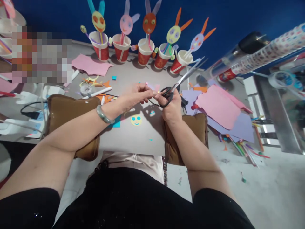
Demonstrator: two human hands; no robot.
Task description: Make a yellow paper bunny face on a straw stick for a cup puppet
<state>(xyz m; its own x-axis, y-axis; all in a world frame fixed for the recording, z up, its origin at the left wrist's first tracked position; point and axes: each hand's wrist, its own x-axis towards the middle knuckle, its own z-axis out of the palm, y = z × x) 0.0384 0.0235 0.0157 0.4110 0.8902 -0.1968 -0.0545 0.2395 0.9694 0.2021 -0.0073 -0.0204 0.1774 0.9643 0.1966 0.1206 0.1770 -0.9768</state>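
My right hand (173, 106) is closed round black-handled scissors (178, 83), whose metal blades point up and away to the right. My left hand (140, 93) is held against its fingertips in a pinch; whatever lies between the fingers is too small to make out. Below both hands, a round yellow paper face (136, 123) with blue eyes and a smile lies flat on the table. Beside it, under my left wrist, shows a piece of blue paper (116, 123).
Several red-and-white paper cups (145, 52) with paper rabbit heads line the back. Pink paper (219, 106) lies over purple sheets (245, 127) at right, near a long stack of cups (269, 54). Brown cushions (71, 124) flank my place. A tape roll (85, 89) sits among scraps.
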